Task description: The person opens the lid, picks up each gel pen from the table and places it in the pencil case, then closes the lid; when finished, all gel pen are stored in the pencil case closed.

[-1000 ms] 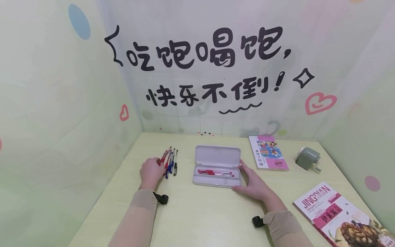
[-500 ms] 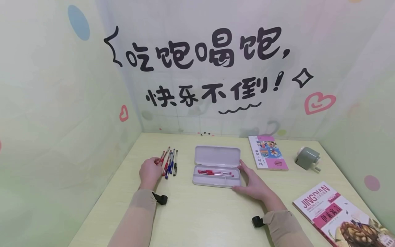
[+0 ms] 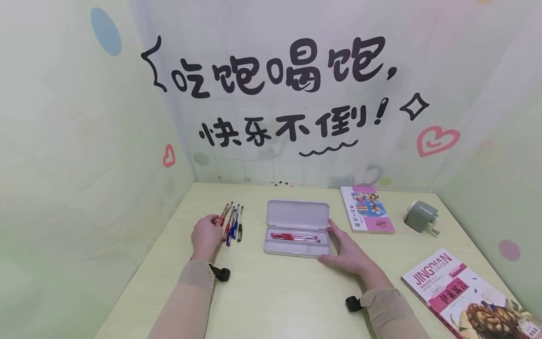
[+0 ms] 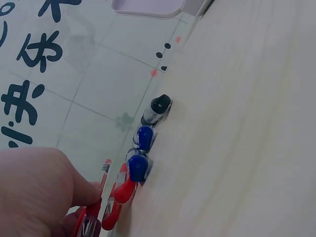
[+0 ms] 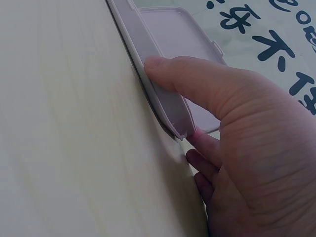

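Note:
My left hand [image 3: 206,238] pinches a red pen [image 4: 90,222] between thumb and fingers, at the left side of a loose group of pens. Beside it on the table lie more red pens [image 4: 112,213], blue pens [image 4: 138,168] and a black pen [image 3: 240,225], side by side. In the middle stands an open pale pencil case [image 3: 281,246], its lid tilted up at the back. Several red pens [image 3: 292,237] lie in its long compartment. My right hand [image 3: 349,252] grips the case's right end, with the thumb [image 5: 173,71] on the front rim and fingers behind the end.
A pink-and-white book [image 3: 368,211] lies behind and right of the case. Farther right stands a grey-green pencil sharpener [image 3: 421,216] with a crank. A magazine-like book [image 3: 470,296] lies at the front right. Printed fabric walls [image 3: 254,165] border the table [image 3: 271,296].
My left hand has drawn slightly left with the red pen, away from the other pens. The right hand and the pencil case keep their place.

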The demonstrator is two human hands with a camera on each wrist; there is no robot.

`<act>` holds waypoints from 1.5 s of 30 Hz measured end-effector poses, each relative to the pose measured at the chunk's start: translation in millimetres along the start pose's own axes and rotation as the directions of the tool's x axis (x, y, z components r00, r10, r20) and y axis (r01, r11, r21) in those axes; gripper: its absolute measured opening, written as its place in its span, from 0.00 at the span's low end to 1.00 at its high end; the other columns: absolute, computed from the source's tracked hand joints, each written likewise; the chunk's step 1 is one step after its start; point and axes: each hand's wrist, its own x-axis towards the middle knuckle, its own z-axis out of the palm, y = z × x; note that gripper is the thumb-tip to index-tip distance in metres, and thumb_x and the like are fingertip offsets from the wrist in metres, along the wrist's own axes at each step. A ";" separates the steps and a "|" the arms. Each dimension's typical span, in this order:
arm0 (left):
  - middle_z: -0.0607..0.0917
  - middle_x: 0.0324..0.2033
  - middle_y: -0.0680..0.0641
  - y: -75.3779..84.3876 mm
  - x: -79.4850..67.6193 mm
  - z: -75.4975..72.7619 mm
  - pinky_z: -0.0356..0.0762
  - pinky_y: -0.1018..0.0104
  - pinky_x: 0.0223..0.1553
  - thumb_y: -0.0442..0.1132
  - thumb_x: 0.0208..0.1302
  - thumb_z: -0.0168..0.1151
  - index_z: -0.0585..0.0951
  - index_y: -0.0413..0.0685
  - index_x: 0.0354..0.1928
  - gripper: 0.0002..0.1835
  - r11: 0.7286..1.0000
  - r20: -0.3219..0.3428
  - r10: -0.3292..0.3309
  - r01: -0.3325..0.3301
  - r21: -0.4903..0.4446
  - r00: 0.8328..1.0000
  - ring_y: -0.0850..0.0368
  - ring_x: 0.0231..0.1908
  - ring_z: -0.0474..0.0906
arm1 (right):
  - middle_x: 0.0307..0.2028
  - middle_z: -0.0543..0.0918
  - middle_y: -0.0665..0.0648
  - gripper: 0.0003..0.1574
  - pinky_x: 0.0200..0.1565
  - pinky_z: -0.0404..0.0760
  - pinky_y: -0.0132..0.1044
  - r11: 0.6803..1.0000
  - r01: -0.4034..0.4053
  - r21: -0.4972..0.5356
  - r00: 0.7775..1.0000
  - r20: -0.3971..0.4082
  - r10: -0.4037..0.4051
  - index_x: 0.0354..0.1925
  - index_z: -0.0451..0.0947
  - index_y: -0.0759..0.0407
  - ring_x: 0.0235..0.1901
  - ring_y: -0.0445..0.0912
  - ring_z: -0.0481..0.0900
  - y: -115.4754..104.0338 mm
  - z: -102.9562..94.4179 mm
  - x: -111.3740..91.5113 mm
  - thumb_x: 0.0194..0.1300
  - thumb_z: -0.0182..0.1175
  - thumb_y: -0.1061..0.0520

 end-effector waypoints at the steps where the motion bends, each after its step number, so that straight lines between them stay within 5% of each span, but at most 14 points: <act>1: 0.91 0.55 0.40 1.3 -0.5 -0.2 0.83 0.45 0.51 0.44 0.82 0.59 0.84 0.48 0.69 0.20 1.000 -0.005 0.006 -0.006 0.002 1.000 0.41 0.49 0.89 | 0.83 0.68 0.67 0.82 0.83 0.52 0.73 1.000 0.000 -0.002 1.000 0.001 0.000 0.90 0.41 0.62 0.85 0.71 0.55 -0.3 0.0 0.2 0.60 0.81 0.36; 9: 0.89 0.54 0.41 20.8 -5.3 6.3 0.82 0.44 0.50 0.40 0.79 0.64 0.87 0.49 0.65 0.17 0.985 -0.093 0.145 -0.152 -0.079 0.985 0.42 0.50 0.88 | 0.84 0.65 0.67 0.82 0.83 0.51 0.73 1.000 -0.029 0.009 1.000 0.011 0.029 0.90 0.40 0.59 0.86 0.71 0.53 -3.0 -1.1 -0.2 0.60 0.81 0.36; 14: 0.90 0.50 0.42 40.2 -14.1 15.6 0.81 0.41 0.52 0.38 0.77 0.67 0.89 0.49 0.61 0.15 0.945 -0.132 0.309 -0.320 -0.071 0.942 0.42 0.48 0.87 | 0.84 0.64 0.68 0.82 0.83 0.50 0.73 0.999 -0.044 0.019 0.999 0.017 0.044 0.90 0.39 0.58 0.86 0.71 0.52 -4.2 -0.6 -0.8 0.61 0.81 0.36; 22: 0.90 0.50 0.47 74.5 -36.3 30.9 0.82 0.47 0.55 0.38 0.76 0.69 0.91 0.53 0.57 0.12 0.888 -0.115 0.447 -0.456 -0.065 0.887 0.46 0.50 0.85 | 0.84 0.65 0.67 0.82 0.83 0.50 0.73 0.999 -0.037 0.030 0.999 0.012 0.036 0.90 0.39 0.59 0.86 0.71 0.53 -1.9 0.4 0.5 0.60 0.81 0.37; 31: 0.89 0.51 0.50 101.4 -61.5 59.5 0.78 0.45 0.61 0.40 0.75 0.70 0.90 0.59 0.58 0.14 0.861 0.016 0.507 -0.506 -0.047 0.862 0.49 0.51 0.82 | 0.84 0.65 0.67 0.83 0.84 0.49 0.72 0.999 -0.044 0.031 0.999 0.014 0.044 0.90 0.39 0.58 0.86 0.70 0.52 0.2 0.2 1.2 0.59 0.82 0.37; 40: 0.90 0.52 0.52 109.1 -81.8 77.6 0.76 0.48 0.56 0.43 0.76 0.71 0.92 0.59 0.53 0.09 0.794 0.136 0.602 -0.608 -0.003 0.787 0.50 0.53 0.82 | 0.84 0.65 0.66 0.82 0.84 0.50 0.72 0.999 -0.040 0.037 0.999 0.010 0.040 0.90 0.40 0.58 0.86 0.70 0.54 0.4 0.0 1.1 0.59 0.82 0.37; 45: 0.90 0.52 0.52 110.9 -89.1 79.7 0.76 0.48 0.58 0.43 0.75 0.71 0.93 0.61 0.51 0.07 0.780 0.187 0.617 -0.626 -0.012 0.765 0.50 0.56 0.83 | 0.84 0.66 0.67 0.82 0.84 0.50 0.72 0.999 -0.036 0.029 0.999 0.012 0.035 0.90 0.40 0.59 0.86 0.70 0.54 -0.6 0.0 1.3 0.60 0.82 0.37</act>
